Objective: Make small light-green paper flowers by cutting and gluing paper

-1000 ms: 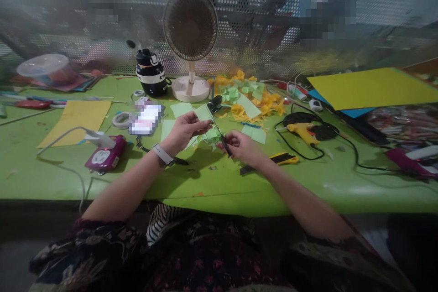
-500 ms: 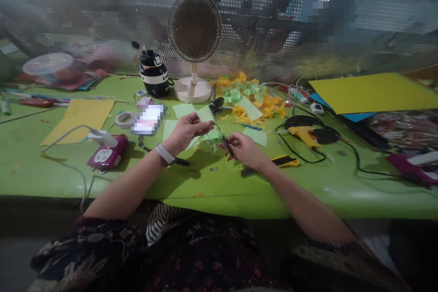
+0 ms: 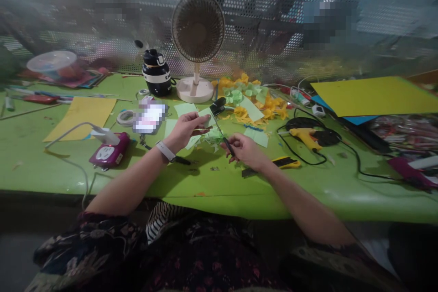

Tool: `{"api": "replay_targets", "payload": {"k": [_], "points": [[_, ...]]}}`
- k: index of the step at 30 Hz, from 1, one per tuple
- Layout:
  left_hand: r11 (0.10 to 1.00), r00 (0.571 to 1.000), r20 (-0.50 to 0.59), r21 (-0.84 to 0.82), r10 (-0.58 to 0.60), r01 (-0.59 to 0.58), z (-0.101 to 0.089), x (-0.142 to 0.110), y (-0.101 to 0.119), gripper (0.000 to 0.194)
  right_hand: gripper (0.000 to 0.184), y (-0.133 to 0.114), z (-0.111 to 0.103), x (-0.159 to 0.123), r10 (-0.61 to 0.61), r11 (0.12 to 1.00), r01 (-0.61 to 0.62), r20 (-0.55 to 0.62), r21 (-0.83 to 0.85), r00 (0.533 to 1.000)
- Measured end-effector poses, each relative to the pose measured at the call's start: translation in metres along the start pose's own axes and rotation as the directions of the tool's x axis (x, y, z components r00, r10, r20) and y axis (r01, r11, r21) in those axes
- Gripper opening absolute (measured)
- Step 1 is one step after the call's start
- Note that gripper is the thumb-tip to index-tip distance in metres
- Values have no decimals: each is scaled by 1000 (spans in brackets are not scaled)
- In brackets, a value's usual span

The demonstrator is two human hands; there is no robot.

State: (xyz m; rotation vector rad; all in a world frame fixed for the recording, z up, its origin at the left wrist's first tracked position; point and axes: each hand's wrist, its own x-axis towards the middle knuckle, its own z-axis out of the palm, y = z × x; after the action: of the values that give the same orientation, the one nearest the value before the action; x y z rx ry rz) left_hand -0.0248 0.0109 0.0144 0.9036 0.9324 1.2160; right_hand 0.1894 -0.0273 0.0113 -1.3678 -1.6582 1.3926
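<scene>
A small piece of light green paper [image 3: 205,112] is pinched between the thumb and fingers of my left hand [image 3: 187,130], which has a watch strap on its wrist. My right hand [image 3: 243,149] is closed around the dark handle of scissors [image 3: 228,146]. Their thin blades point up and left, at the paper's right edge; whether they touch it I cannot tell. Below the hands lie pale green paper scraps [image 3: 215,135]. A green sheet [image 3: 257,137] rests beyond my right hand, and a yellow box cutter [image 3: 286,161] is partly behind my right forearm.
A fan [image 3: 195,89] and a black bottle [image 3: 156,73] stand at the back. Yellow and green paper flowers [image 3: 273,106] are heaped beside them. At right are a yellow glue gun [image 3: 306,137] with its cord and a yellow sheet [image 3: 372,96]; at left, a purple power strip [image 3: 118,150] and a phone [image 3: 150,117].
The view has shifted slightly, so the table's things appear a little farther right. Both hands keep nearly the same pose, with the left fingers slightly shifted on the paper.
</scene>
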Motion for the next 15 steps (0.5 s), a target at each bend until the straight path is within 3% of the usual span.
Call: {"api": "replay_targets", "payload": {"k": [15], "points": [[996, 996, 51, 31, 78, -80, -3, 2, -5, 38, 52, -3, 1, -1, -2, 1000, 2, -18, -21, 1000]]}}
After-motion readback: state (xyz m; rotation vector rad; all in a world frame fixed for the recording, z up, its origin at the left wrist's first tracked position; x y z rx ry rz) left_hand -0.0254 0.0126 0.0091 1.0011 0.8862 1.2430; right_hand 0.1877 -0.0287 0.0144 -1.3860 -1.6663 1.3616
